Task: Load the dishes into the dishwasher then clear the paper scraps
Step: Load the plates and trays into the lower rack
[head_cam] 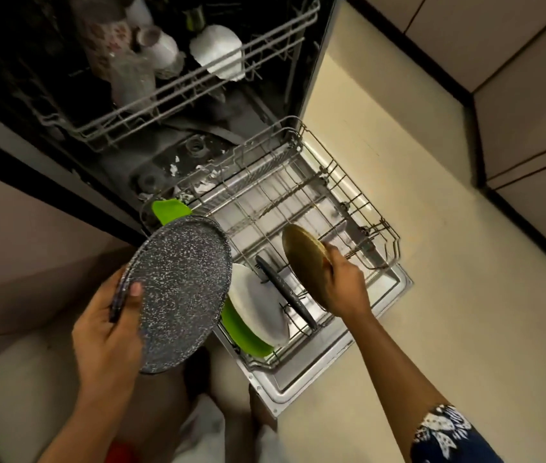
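left hand (108, 332) grips a speckled plate (181, 292) by its near edge, thumb pressed flat on top and the other fingers curled underneath. the plate is held tilted in the air, over the left front corner of the lower rack (341, 175). there might be a second dark edge under it by the thumb, can't tell for sure.

right hand (345, 282) pinches a gold plate (305, 259) at its rim, fingers wrapped round the back. the plate stands on edge, down among the tines near the middle of the rack. whether it's seated in a slot i can't tell.

the rack is pulled out over the open door (348, 355) of the dishwasher (231, 108). already in it at the front left, all on edge: a green plate (245, 332), a white plate (258, 302) leaning against it, then a dark plate (285, 295) just beside, between the white one and the gold one. a green piece (168, 210) pokes up at the back left corner, behind the speckled plate.

some white bits (173, 168) lie on the tub floor behind the rack.

the upper rack (171, 95) holds cups (161, 48) and a white bowl (218, 51) upside down. pale floor (465, 295) on the right, and a patterned sleeve (448, 432) on the right arm.
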`<state>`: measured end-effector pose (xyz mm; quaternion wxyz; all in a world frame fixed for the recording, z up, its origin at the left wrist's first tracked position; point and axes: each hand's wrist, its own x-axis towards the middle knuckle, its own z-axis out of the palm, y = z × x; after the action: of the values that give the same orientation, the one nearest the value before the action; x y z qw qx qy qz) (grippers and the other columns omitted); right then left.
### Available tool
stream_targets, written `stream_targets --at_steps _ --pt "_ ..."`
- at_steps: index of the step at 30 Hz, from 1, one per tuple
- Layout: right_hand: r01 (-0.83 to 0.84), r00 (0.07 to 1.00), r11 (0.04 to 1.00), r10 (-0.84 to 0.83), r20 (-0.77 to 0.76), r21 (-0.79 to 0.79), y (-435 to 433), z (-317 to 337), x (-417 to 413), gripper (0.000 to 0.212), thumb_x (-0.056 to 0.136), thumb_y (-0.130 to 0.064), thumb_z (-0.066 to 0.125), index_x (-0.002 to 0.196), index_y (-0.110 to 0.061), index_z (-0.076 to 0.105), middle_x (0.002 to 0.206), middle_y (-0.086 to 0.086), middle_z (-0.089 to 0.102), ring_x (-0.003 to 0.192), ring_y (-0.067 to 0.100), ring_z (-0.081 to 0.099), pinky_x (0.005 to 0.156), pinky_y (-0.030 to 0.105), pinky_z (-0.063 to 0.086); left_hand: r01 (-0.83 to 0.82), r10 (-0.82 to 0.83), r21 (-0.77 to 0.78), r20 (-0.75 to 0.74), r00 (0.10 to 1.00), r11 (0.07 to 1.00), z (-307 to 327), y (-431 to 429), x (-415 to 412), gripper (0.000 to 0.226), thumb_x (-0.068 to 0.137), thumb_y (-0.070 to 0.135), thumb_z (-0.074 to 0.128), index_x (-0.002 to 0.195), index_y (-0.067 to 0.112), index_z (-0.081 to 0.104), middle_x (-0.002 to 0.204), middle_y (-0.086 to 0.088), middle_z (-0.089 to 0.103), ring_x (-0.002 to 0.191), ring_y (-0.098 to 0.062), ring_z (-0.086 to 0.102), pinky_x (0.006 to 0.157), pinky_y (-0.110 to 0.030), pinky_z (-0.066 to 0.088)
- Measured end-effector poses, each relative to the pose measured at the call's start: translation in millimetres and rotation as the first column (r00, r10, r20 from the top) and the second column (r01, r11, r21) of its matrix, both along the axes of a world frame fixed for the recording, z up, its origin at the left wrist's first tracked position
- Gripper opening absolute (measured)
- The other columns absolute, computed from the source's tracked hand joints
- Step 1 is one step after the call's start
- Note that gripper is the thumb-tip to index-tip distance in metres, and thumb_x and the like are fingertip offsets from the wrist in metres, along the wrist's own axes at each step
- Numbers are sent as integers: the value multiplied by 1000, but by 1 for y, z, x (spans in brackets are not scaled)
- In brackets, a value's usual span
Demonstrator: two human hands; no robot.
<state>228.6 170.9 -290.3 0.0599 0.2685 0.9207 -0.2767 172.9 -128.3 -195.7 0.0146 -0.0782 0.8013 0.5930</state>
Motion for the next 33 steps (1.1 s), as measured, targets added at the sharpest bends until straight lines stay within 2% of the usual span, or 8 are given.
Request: stream_targets --at_steps 5,10,15,20,24,26,30,33 --pt "-41 998 999 42 41 -15 -4 -15 -2 50 93 -6 43 140 -24 39 105 13 67 85 24 64 73 26 47 23 -22 11 -27 999 1000 -9 8 -7 24 95 5 51 114 19 58 89 36 65 83 16 58 80 -7 45" --pt "-5 991 996 17 133 -94 -2 -39 -10 43 96 -15 38 134 -33 39 98 5 62 77 17 58 63 19 42 24 -24 7 -22 999 1000 -13 13 -8 30 95 10 53 102 39 59 88 33 67 83 13 60 80 -9 48" --pt "-21 982 992 44 186 -125 -5 -62 -16 57 86 -1 48 134 -30 39 114 10 63 94 24 63 81 36 53 18 -18 10 -9 1000 1000 -21 12 -7 31 95 16 55 98 46 65 92 28 68 85 8 61 83 -15 49" --pt "-41 979 989 68 191 -142 -1 -72 -21 51 88 -12 54 131 -33 39 115 8 63 101 25 60 87 39 51 16 -16 6 6 1000 1000 -24 13 -5 25 93 21 56 100 43 65 93 26 68 88 4 61 87 -23 50" --pt "-78 979 984 106 172 -160 12 -70 -24 52 92 -12 50 142 -20 34 127 12 58 113 29 56 93 36 45 25 -25 2 22 999 1000 -20 17 -6 35 93 18 57 92 52 67 85 29 67 78 11 59 75 -7 48" --pt "-26 984 982 57 167 -187 19 -69 -24 55 91 -11 52 143 -20 33 132 10 55 117 29 54 94 35 43 38 -38 13 37 999 999 -16 21 -7 40 93 16 56 92 55 66 89 29 68 83 10 60 78 -6 48" --pt "66 981 969 -18 195 -240 30 -67 -23 56 90 -10 55 142 -21 36 138 8 51 121 28 51 98 32 41 55 -57 34 68 996 998 -14 30 -13 24 93 22 56 100 43 67 100 13 69 92 0 62 85 -14 50" --pt "113 976 949 -50 214 -293 38 -67 -25 53 91 -7 51 141 -20 37 138 9 51 122 29 51 99 35 41 90 -93 52 67 993 995 -5 44 -17 25 89 25 55 111 19 66 92 16 68 83 7 60 78 -8 49"
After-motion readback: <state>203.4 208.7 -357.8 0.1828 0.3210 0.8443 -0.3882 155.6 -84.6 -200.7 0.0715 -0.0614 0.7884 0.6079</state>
